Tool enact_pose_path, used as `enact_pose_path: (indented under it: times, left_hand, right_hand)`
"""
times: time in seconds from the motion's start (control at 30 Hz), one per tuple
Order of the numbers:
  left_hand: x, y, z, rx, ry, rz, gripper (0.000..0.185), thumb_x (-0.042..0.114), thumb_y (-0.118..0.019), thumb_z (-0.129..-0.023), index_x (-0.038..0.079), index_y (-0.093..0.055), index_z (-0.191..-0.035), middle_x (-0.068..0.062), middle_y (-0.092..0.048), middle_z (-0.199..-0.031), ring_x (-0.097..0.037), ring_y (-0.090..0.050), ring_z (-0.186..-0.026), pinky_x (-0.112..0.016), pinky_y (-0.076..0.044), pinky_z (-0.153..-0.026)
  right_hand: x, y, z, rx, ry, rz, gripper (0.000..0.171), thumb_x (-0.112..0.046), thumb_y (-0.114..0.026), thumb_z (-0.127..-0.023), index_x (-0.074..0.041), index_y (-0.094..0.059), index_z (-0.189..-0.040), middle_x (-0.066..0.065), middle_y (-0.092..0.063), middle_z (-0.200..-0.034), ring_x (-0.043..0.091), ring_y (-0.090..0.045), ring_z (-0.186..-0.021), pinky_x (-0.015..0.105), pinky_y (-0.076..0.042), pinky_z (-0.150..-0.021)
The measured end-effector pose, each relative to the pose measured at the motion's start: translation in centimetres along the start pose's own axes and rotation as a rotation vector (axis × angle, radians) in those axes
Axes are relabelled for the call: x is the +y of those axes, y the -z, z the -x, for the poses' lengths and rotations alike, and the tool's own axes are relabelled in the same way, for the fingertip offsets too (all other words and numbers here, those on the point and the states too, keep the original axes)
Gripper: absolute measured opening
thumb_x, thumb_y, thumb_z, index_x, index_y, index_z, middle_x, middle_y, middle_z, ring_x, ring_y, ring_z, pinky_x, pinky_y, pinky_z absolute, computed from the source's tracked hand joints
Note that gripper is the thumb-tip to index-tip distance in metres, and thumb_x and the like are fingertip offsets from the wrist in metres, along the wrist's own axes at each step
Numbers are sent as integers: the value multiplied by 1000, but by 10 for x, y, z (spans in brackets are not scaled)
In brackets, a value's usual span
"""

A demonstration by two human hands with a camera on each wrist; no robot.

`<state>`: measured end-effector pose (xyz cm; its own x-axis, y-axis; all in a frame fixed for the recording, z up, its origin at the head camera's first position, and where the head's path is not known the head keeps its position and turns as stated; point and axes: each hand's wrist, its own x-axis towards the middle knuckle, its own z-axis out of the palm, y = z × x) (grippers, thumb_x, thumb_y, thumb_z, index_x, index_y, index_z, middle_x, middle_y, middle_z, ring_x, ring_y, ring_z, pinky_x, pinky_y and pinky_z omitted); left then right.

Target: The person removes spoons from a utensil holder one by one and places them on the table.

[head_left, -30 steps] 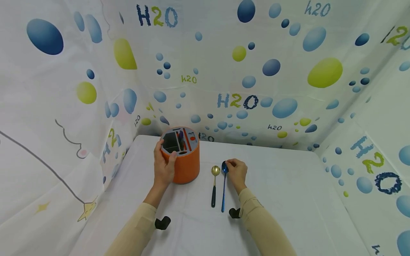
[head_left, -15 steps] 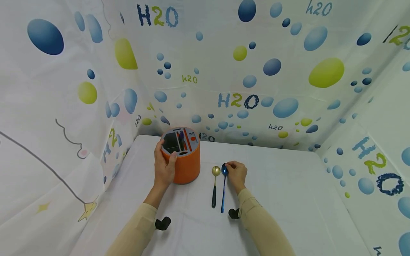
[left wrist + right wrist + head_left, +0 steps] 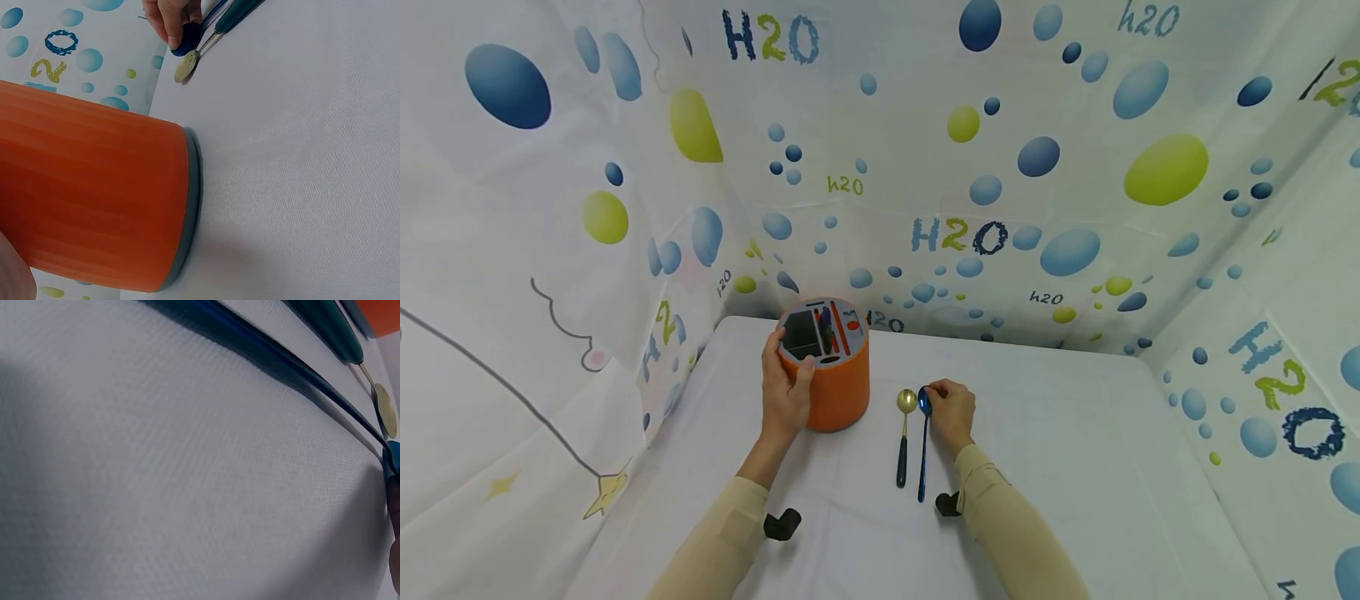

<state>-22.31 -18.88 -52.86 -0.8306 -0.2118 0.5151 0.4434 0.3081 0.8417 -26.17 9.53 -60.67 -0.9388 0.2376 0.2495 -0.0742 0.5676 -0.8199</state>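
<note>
My left hand (image 3: 785,402) grips the near left side of an orange round desk organizer (image 3: 840,398), thumb at its rim. The organizer stands upright; its grey top has several compartments, with a dark purplish item in one slot. To its right, a blue long-handled spoon (image 3: 922,458) lies with its bowl pointing away from me. My right hand (image 3: 952,414) pinches that bowl at its right edge. Beside it on the left lies a gold spoon (image 3: 907,402) with a dark green handle. In the left wrist view, the blue bowl (image 3: 187,40) is close to the gold one.
A white cloth (image 3: 1060,467) covers the table. Behind and at both sides hang white curtains (image 3: 910,108) printed with blue and green bubbles. A black piece (image 3: 782,524) sticks out at the left wrist, and a similar one (image 3: 948,504) at the right.
My right hand has drawn the blue spoon a little toward me and slightly left, closer to the gold spoon's bowl. The left hand and organizer have stayed in place.
</note>
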Motion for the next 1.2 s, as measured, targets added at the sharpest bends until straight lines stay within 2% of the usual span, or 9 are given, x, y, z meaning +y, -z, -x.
enact_pose_path:
  times: [0.17,0.43,0.53,0.8,0.9,1.1,1.2]
  left_hand:
    - [-8,1,1,-15,-1,-11,67,24,-58,-103,24,-24,-161,0,-36,-163,-21,-44,-141,-37,-41,-119]
    - [-7,1,1,-16,20,-28,67,30,-58,-104,25,-24,-161,-1,-36,-163,-23,-46,-140,-48,-43,-118]
    - [-7,1,1,-17,19,-27,67,29,-58,-104,25,-24,-161,0,-36,-163,-22,-46,-141,-48,-43,-118]
    - [-6,1,1,-5,-2,7,68,23,-60,-102,21,-26,-161,-4,-37,-162,-26,-47,-140,-50,-43,-117]
    - [-6,1,1,-6,-9,15,68,23,-60,-102,22,-27,-160,-4,-37,-162,-26,-46,-140,-47,-43,-117]
    - [-9,0,0,-9,-8,-1,67,25,-59,-102,22,-26,-160,-2,-37,-163,-24,-46,-141,-32,-41,-117]
    - [-9,0,0,-9,-11,-3,66,27,-58,-103,22,-26,-160,-2,-37,-163,-25,-45,-141,-32,-41,-117]
  right_hand:
    - [2,-2,0,7,27,35,6,-8,-79,-91,-3,-79,-88,11,-77,-83,23,-70,-75,36,-58,-70]
    - [4,-2,0,-31,41,82,8,-10,-78,-92,-5,-78,-86,8,-75,-80,19,-65,-73,33,-54,-67]
    - [4,-2,1,-31,27,84,8,-10,-77,-93,-5,-78,-87,8,-75,-81,19,-65,-74,33,-54,-68]
    - [5,1,4,-41,20,68,8,-11,-75,-95,-3,-78,-96,12,-77,-91,25,-69,-83,40,-59,-76]
    - [6,1,5,-40,28,73,11,-11,-75,-95,-2,-77,-100,14,-78,-97,26,-72,-87,41,-60,-80]
    - [8,2,6,-38,39,79,14,-10,-75,-95,-1,-77,-105,16,-78,-102,28,-74,-92,41,-62,-82]
    - [9,3,6,-40,42,85,14,-9,-75,-95,0,-77,-105,16,-77,-102,28,-73,-91,41,-62,-82]
